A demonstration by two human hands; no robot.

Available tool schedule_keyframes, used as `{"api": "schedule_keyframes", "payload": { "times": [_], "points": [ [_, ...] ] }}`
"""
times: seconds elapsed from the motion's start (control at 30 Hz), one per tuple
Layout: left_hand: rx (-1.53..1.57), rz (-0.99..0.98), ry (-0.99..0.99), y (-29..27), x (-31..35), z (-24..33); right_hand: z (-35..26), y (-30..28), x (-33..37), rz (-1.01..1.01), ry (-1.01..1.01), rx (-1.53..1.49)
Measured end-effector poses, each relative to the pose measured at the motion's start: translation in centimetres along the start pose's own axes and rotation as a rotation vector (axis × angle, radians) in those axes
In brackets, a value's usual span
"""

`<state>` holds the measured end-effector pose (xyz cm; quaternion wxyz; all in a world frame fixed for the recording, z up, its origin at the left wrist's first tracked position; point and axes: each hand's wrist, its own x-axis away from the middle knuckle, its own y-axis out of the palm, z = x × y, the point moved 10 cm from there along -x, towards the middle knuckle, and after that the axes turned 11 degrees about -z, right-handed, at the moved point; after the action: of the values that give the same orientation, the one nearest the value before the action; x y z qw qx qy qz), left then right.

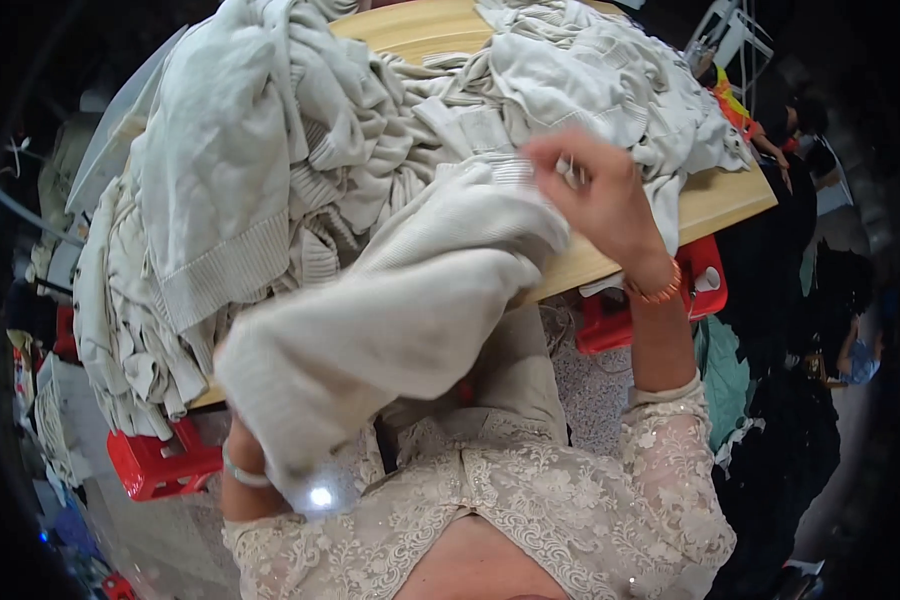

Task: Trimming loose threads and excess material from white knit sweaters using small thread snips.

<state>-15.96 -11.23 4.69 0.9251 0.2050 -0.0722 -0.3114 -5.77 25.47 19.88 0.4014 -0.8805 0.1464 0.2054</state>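
A cream knitted garment point(380, 320) is stretched between my arms, over the table's front edge and my lap. Its fabric covers my left hand; only the left wrist point(244, 447) with a pale bangle shows below it, so those fingers are hidden. My right hand point(600, 195) is at the garment's far right end, beside a ribbed band point(510, 168). Its fingers are curled and blurred by motion. Something small and pale shows between them, too unclear to name. An orange-red beaded bracelet circles that wrist.
Large heaps of similar cream knitwear point(220, 150) cover the left of the wooden table point(410, 32), with another pile point(590, 85) at the far right. Red stools point(165, 460) stand under the table at both sides. Dark cloth point(780, 450) lies heaped at the right.
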Motion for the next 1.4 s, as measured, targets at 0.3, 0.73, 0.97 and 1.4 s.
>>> {"api": "schedule_keyframes", "payload": {
  "times": [0.3, 0.73, 0.97, 1.4],
  "points": [
    [-1.315, -0.033, 0.618, 5.9, -3.6, 2.1, -0.4, 15.1, 6.5, -0.301, 0.263, -0.326],
    [0.348, -0.01, 0.076, -2.4, -9.9, -0.9, 0.0, 15.1, 5.6, -0.194, 0.184, -0.209],
    [0.4, -0.076, -0.036, -1.9, -9.6, -2.5, 2.9, 13.9, 4.9, -0.056, 0.091, -0.069],
    [0.162, -0.04, -0.044, 0.7, -9.7, -1.3, 4.7, 12.6, 4.6, -0.078, 0.187, -0.109]
  ]
}}
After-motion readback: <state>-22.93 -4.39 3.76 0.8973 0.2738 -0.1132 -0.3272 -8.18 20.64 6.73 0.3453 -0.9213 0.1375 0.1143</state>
